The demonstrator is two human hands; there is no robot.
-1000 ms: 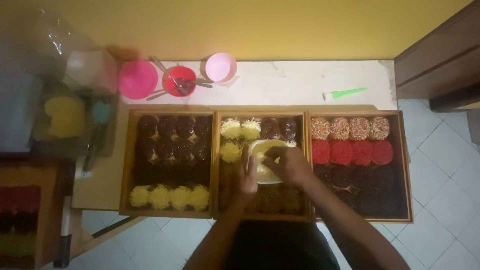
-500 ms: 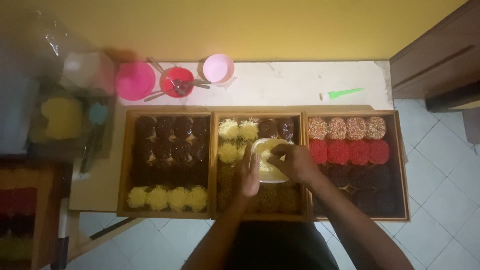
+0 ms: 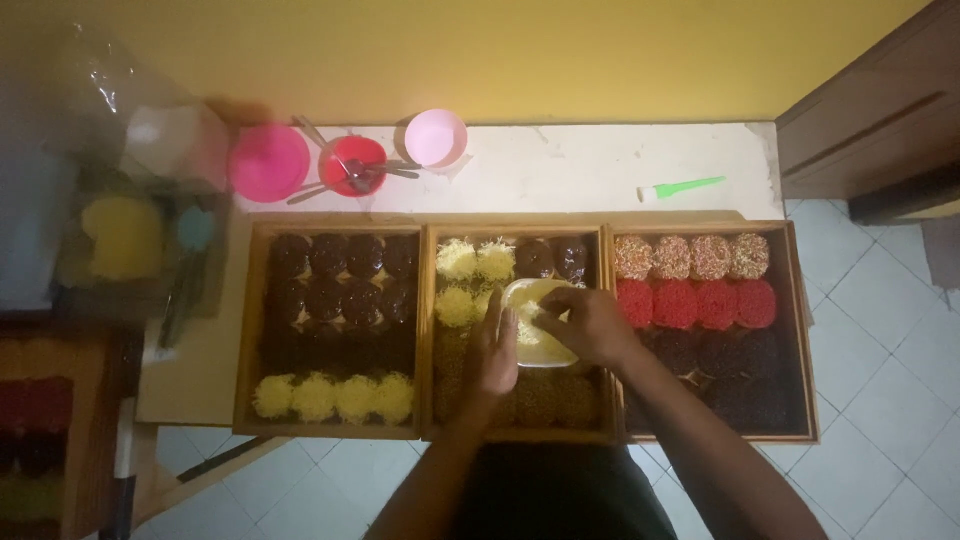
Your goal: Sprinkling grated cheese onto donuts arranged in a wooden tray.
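Note:
Three wooden trays of round sweets lie side by side on a white table. Over the middle tray [image 3: 425, 330] a small white bowl [image 3: 520, 292] of pale yellow shreds is held. My left hand [image 3: 492, 355] grips the bowl's left side. My right hand [image 3: 585, 322] reaches into the bowl from the right with fingers bunched; what they pinch is hidden. Shred-covered yellow sweets [image 3: 475, 262] sit in the middle tray's top-left corner, with dark chocolate ones [image 3: 552, 258] beside them.
The left tray [image 3: 245, 330] holds dark sweets and a row of yellow ones. The right tray [image 3: 795, 330] holds sprinkled, red and dark sweets. Behind stand a pink lid [image 3: 268, 163], a red bowl with spoons [image 3: 352, 166], a pink cup [image 3: 435, 138] and a green-handled tool [image 3: 682, 187].
My right hand has shifted slightly within the bowl; the bowl and my left hand stay over the middle tray. The view has barely moved.

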